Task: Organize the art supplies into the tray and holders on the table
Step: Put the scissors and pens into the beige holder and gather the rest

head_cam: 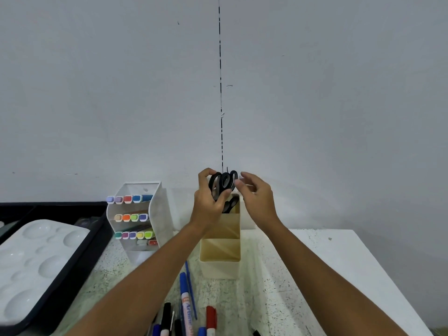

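Observation:
My left hand point(209, 200) grips the black handles of a pair of scissors point(224, 183), held upright above the far compartment of the cream pen holder point(219, 249). Another black scissor handle point(230, 204) pokes out of that compartment. My right hand point(254, 195) hovers just right of the handles with fingers loosely curled and holds nothing. Several markers point(188, 309), blue, red and black, lie loose on the table point(315, 275) in front of me.
A white tiered holder point(157, 214) with rows of coloured markers stands left of the cream holder. A black tray point(80, 253) at the left carries a white paint palette point(36, 263). The wall rises right behind the holders. The table's right edge falls off at the far right.

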`<state>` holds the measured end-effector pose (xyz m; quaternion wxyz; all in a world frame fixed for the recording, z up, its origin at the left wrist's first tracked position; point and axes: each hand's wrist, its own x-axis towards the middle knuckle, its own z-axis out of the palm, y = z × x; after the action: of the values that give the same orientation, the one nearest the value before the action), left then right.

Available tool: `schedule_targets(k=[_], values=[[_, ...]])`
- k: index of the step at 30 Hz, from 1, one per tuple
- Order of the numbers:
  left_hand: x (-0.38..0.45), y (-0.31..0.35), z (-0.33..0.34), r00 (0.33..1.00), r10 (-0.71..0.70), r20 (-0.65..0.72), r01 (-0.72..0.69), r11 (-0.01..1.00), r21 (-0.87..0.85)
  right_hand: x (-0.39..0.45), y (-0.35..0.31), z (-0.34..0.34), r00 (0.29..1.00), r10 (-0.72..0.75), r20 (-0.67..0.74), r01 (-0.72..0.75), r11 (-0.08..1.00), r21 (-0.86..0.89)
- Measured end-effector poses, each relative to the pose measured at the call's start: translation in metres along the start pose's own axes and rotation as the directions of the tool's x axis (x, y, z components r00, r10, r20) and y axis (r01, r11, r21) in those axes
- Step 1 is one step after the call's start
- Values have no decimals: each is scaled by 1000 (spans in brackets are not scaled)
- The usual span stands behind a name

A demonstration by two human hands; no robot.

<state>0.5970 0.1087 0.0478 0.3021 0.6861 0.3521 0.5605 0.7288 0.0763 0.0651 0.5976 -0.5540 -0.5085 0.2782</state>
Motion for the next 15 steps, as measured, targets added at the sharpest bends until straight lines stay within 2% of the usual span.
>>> schedule_targets(k=[3,6,15], values=[[-1,3,-1,1000,-4,20,4,1000,-17,6,-7,5,994,97,41,-100,992,77],[-2,4,-2,999,0,48,1,1000,-21,7,-8,7,993,73,92,-81,993,85],[-3,9,-9,993,-6,122,6,1000,1,16,-9,6,993,82,87,-88,994,60]])
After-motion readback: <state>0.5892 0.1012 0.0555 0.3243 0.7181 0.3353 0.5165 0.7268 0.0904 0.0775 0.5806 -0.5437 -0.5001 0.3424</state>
